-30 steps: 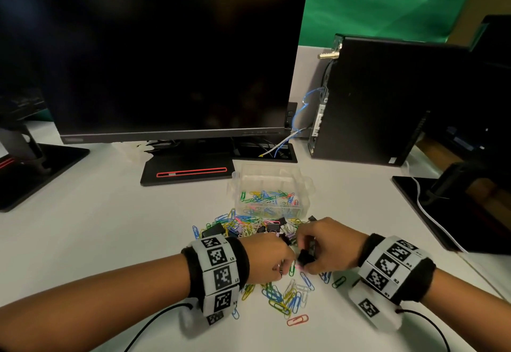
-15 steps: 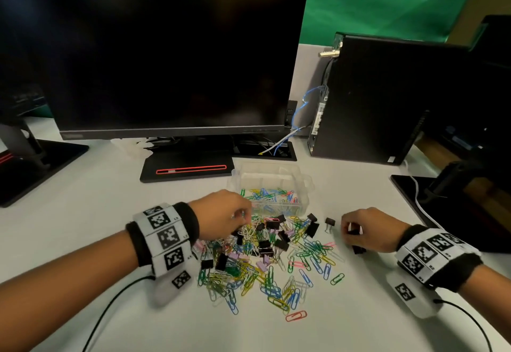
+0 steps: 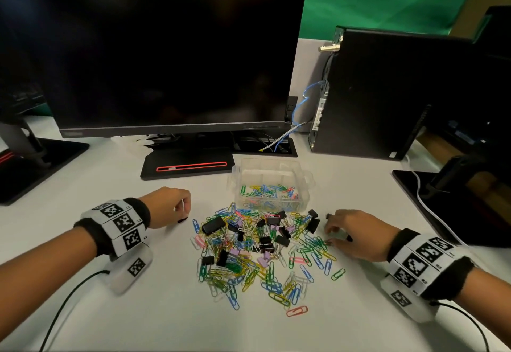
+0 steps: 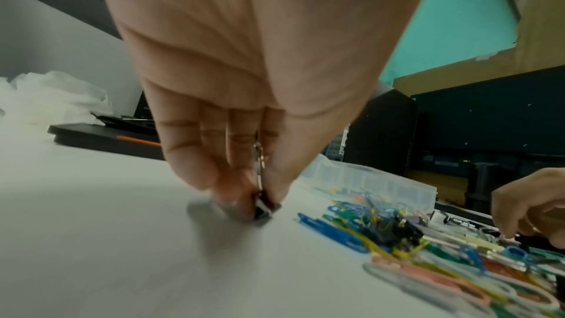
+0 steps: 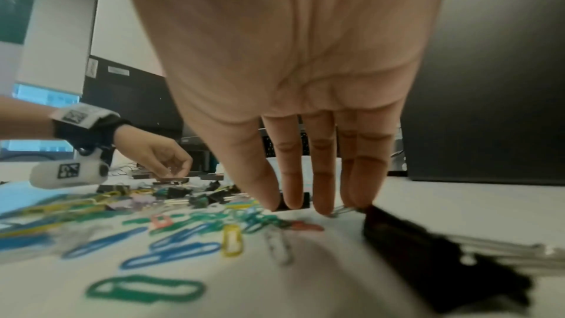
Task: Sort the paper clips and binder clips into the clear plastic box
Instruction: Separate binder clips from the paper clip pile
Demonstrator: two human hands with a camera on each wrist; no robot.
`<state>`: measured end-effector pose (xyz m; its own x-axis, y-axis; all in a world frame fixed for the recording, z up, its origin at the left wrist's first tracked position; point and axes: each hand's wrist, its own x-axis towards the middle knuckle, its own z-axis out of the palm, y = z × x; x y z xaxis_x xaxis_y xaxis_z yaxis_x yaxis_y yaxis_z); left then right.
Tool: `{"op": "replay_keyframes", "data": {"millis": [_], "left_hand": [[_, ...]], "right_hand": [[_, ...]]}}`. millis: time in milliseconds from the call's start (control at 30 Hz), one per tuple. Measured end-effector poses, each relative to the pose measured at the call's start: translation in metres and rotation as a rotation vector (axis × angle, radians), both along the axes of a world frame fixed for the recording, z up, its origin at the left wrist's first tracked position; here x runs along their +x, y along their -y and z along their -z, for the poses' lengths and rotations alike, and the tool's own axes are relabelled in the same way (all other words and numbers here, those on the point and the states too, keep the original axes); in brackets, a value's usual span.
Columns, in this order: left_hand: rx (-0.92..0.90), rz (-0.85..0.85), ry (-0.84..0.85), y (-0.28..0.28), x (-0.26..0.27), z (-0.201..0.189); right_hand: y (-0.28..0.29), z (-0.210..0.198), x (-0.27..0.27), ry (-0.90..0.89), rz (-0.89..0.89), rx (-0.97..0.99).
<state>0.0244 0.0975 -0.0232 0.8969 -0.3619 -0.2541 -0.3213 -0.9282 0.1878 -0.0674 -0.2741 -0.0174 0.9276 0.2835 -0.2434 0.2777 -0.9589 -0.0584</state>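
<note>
- Both hands have parted since half a second ago: my left hand [image 3: 168, 206] now sits left of the clip pile [image 3: 260, 246], pinching a small black binder clip [image 4: 262, 209] against the desk [image 3: 110, 310].
- My right hand [image 3: 356, 234] presses straight fingers at the pile's right edge.
- Clear plastic box [image 3: 272, 183] stands just behind the pile; neither hand is clearly nearer.

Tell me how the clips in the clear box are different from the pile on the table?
The clips in the clear plastic box are all colourful paper clips; the pile on the white table also has black binder clips. The box's clips sit inside walls; the pile sprawls loose and looks bigger. Both share many colours.
</note>
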Motion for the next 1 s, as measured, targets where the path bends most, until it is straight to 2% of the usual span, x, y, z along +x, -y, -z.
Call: {"op": "replay_keyframes", "data": {"millis": [233,333,433,567,700,800,1000], "left_hand": [[0.025,-0.032,-0.045,-0.001,0.006,0.004],[0.042,-0.024,0.020,-0.001,0.001,-0.001],[-0.052,0.093,0.082,0.007,-0.020,-0.012],[-0.197,0.292,-0.042,0.026,-0.063,-0.015],[-0.138,0.422,-0.073,0.041,-0.086,0.000],[-0.073,0.451,-0.064,0.049,-0.089,0.009],[-0.035,0.470,-0.033,0.064,-0.083,0.012]], "right_hand": [[-0.019,0.009,-0.008,-0.047,-0.029,0.048],[-0.024,0.009,-0.013,-0.068,-0.062,0.090],[-0.031,0.008,-0.022,-0.106,-0.062,0.132],[-0.044,0.010,-0.033,-0.142,-0.085,0.120],[-0.059,0.017,-0.035,-0.112,-0.134,0.112],[-0.069,0.021,-0.033,-0.109,-0.152,0.104],[-0.079,0.020,-0.024,-0.166,-0.150,0.240]]}}
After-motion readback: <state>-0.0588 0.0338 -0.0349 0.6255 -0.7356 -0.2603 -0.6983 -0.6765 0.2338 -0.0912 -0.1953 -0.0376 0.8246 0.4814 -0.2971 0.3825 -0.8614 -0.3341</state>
